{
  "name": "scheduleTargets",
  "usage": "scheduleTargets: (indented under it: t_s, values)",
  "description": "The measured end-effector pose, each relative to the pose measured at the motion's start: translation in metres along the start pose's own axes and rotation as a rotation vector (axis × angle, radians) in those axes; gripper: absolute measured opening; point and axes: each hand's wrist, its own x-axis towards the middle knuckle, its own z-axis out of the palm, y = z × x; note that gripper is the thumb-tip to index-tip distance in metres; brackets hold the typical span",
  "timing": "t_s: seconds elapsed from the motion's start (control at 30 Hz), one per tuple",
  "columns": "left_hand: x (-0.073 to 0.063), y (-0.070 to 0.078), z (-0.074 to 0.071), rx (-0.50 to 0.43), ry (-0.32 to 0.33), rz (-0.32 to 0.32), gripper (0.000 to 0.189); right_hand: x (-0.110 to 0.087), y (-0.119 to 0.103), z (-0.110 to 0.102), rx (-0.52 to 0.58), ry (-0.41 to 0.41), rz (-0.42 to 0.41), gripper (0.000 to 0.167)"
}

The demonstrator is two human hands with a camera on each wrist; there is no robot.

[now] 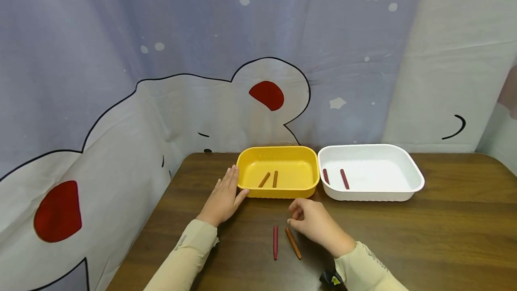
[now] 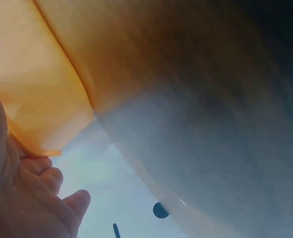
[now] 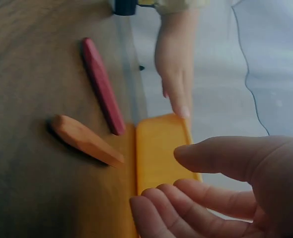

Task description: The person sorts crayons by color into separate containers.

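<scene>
My left hand (image 1: 223,196) rests against the left end of the yellow tray (image 1: 278,193), its fingers straight along the side and the thumb at the front rim. Two brown crayons (image 1: 264,179) lie in that tray. Over the table in front of it is my right hand (image 1: 317,222), fingers loosely bent and holding nothing, with a gap between thumb and fingertips in the right wrist view. Just below its fingertips in the head view, an orange-brown crayon (image 1: 293,243) lies slanted on the wood. Beside that one lies a dark red crayon (image 1: 275,242).
A white tray (image 1: 371,196) stands right beside the yellow one, with two dark red crayons (image 1: 344,179) at its left end. Behind the wooden table (image 1: 452,228) hangs a printed curtain (image 1: 347,26), close to the table's back edge.
</scene>
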Motion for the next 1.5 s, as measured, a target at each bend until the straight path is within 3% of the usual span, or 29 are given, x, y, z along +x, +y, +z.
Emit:
scheduleTargets:
  t_s: [0.2,0.4,0.53,1.03,1.5]
  values:
    - [-0.001,-0.001,0.001,0.007,0.004,0.0,0.079,-0.003,-0.002,0.01,-0.039,-0.037,0.046,0.021]
    - [-0.001,-0.001,0.002,0.001,0.03,0.005,0.078,-0.007,-0.003,0.015,-0.059,-0.067,0.046,0.021]
    - [-0.002,-0.002,0.002,0.009,0.011,-0.005,0.079,-0.01,-0.004,0.02,-0.048,-0.091,0.041,0.02]
    - [-0.002,-0.002,0.0,-0.006,-0.014,-0.007,0.079,-0.013,-0.002,0.024,-0.064,-0.084,0.0,0.021]
    - [0.001,-0.002,0.001,0.005,-0.024,-0.006,0.079,-0.007,0.001,0.019,0.059,-0.105,0.093,0.021]
